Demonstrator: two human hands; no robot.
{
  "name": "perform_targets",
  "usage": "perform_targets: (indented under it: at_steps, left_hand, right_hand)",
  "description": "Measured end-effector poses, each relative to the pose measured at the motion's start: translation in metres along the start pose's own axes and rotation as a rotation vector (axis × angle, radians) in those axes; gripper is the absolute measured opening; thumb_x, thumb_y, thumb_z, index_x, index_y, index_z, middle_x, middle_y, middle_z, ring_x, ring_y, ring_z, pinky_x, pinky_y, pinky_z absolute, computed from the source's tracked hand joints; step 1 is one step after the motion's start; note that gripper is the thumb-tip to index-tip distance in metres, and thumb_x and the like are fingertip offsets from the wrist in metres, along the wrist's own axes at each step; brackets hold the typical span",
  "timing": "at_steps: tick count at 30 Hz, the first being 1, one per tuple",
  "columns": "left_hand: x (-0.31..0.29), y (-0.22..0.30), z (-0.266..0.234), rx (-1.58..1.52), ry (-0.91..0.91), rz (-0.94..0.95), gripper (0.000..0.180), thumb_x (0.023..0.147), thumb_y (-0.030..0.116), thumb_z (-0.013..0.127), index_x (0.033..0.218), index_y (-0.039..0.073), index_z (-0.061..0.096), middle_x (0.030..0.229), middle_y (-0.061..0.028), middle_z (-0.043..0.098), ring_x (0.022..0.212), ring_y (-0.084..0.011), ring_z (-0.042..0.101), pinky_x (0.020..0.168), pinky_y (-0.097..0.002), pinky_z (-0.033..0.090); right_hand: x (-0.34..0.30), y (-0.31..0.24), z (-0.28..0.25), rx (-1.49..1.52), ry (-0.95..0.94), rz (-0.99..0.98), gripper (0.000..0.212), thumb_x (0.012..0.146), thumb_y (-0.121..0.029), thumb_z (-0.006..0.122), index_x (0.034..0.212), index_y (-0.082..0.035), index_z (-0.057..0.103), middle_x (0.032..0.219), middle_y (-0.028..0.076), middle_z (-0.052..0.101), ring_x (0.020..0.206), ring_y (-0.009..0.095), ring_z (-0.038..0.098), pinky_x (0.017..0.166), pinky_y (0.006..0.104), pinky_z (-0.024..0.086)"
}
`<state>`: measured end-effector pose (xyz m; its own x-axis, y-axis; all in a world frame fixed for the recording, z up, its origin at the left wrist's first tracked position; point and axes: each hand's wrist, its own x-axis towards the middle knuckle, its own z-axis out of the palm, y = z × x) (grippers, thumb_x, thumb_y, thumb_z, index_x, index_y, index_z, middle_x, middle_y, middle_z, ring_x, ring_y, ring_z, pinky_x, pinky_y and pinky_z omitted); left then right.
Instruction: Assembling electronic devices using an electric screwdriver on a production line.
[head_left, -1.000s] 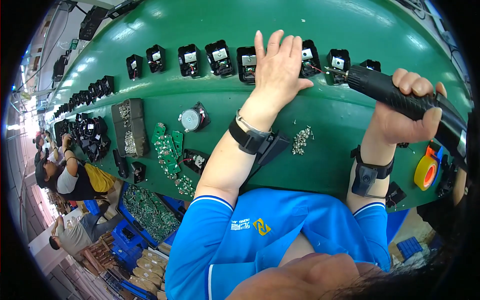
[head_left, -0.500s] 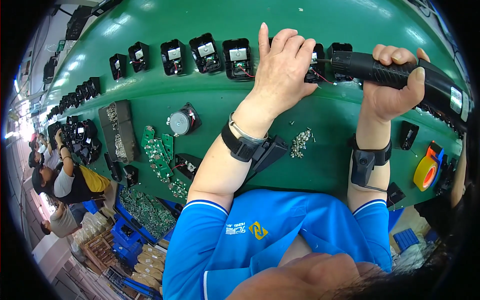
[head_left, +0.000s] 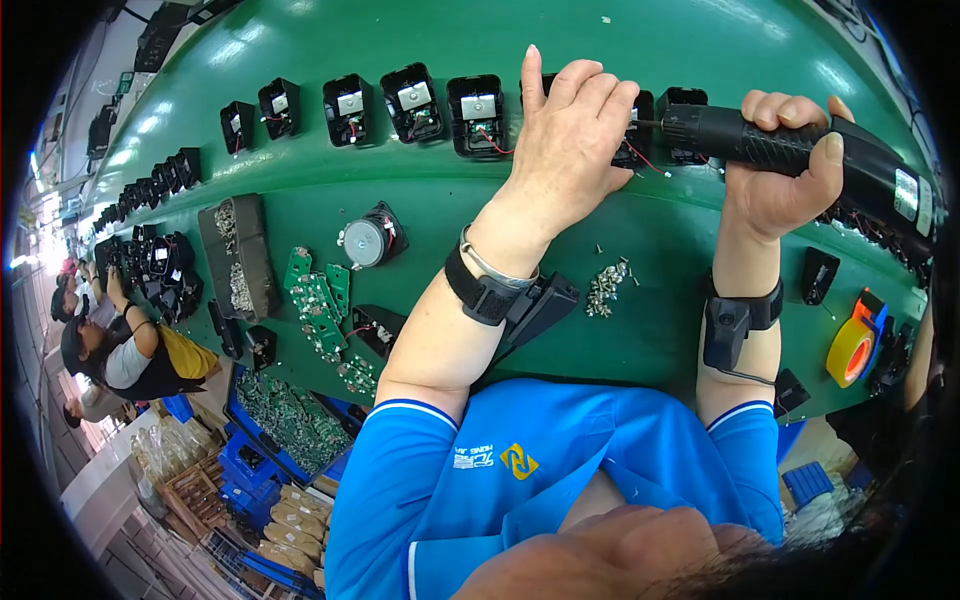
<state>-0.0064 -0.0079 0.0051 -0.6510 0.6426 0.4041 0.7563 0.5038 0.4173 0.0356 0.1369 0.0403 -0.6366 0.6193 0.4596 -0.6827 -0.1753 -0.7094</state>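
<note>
My right hand [head_left: 790, 160] is wrapped round a black electric screwdriver [head_left: 735, 133], which lies nearly level and points left. Its bit reaches into an open black plastic housing [head_left: 640, 142] with red wires; the tip and any screw are too small to make out. My left hand [head_left: 568, 130] lies palm down at the housing's left side, thumb and forefinger at its edges, little finger stretched away. That hand partly covers this housing and another behind it. Beside them, in the row, sit further open housings [head_left: 475, 112] with metal plates inside.
Loose screws [head_left: 608, 290] lie in a pile before me. To the left are a round speaker [head_left: 370, 241], green circuit boards [head_left: 318, 310] and a dark screw tray [head_left: 212, 225]. A tape roll [head_left: 850, 352] stands at right. Co-workers [head_left: 130, 345] work at far left.
Both my hands and the screwdriver stay almost in place, with only a slight shift of the screwdriver. At far left a co-worker's arm has moved.
</note>
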Motion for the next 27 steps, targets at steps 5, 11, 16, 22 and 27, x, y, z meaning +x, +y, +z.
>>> perform_targets:
  at_steps: [5, 11, 16, 22, 27]
  left_hand:
    - [0.000, -0.001, 0.000, 0.009, -0.007, 0.004, 0.067, 0.040, 0.013, 0.072, 0.100, 0.009, 0.044, 0.094, -0.0037, 0.047, 0.098, -0.0217, 0.038, 0.090, -0.0511, 0.015]
    - [-0.001, -0.003, -0.001, 0.022, -0.011, 0.001, 0.067, 0.039, 0.013, 0.072, 0.100, 0.008, 0.044, 0.093, -0.0036, 0.047, 0.097, -0.0212, 0.039, 0.090, -0.0512, 0.015]
    - [0.000, -0.007, -0.001, 0.036, 0.007, 0.025, 0.062, 0.037, 0.013, 0.072, 0.093, 0.006, 0.046, 0.089, -0.0043, 0.046, 0.095, -0.0205, 0.039, 0.091, -0.0507, 0.014]
    - [-0.001, -0.010, -0.003, -0.021, 0.019, -0.007, 0.061, 0.039, 0.013, 0.071, 0.093, 0.006, 0.046, 0.090, -0.0044, 0.046, 0.096, -0.0206, 0.039, 0.091, -0.0511, 0.014]
    - [-0.003, -0.012, -0.006, -0.005, 0.005, -0.006, 0.061, 0.040, 0.013, 0.071, 0.095, 0.007, 0.045, 0.092, -0.0047, 0.046, 0.097, -0.0212, 0.039, 0.091, -0.0516, 0.013]
  right_hand:
    - [-0.001, 0.002, -0.001, 0.000, -0.047, -0.015, 0.032, 0.072, -0.026, 0.043, 0.098, -0.008, 0.041, 0.066, 0.006, 0.050, 0.057, 0.017, 0.043, 0.056, 0.0330, 0.033]
    - [-0.005, 0.006, 0.005, 0.013, -0.141, -0.060, 0.031, 0.073, -0.024, 0.042, 0.099, -0.008, 0.040, 0.068, 0.006, 0.050, 0.057, 0.017, 0.044, 0.055, 0.0332, 0.034]
    - [-0.011, 0.018, 0.016, -0.027, -0.249, -0.095, 0.031, 0.075, -0.023, 0.043, 0.102, -0.008, 0.038, 0.070, 0.006, 0.049, 0.057, 0.018, 0.044, 0.054, 0.0337, 0.036]
    - [-0.008, 0.003, 0.016, 0.024, -0.306, -0.113, 0.035, 0.073, -0.031, 0.043, 0.101, -0.011, 0.039, 0.070, 0.004, 0.048, 0.056, 0.017, 0.042, 0.052, 0.0318, 0.034]
    - [-0.001, -0.012, 0.010, -0.005, -0.257, -0.123, 0.036, 0.072, -0.033, 0.041, 0.100, -0.011, 0.039, 0.070, 0.003, 0.049, 0.058, 0.016, 0.042, 0.056, 0.0325, 0.034]
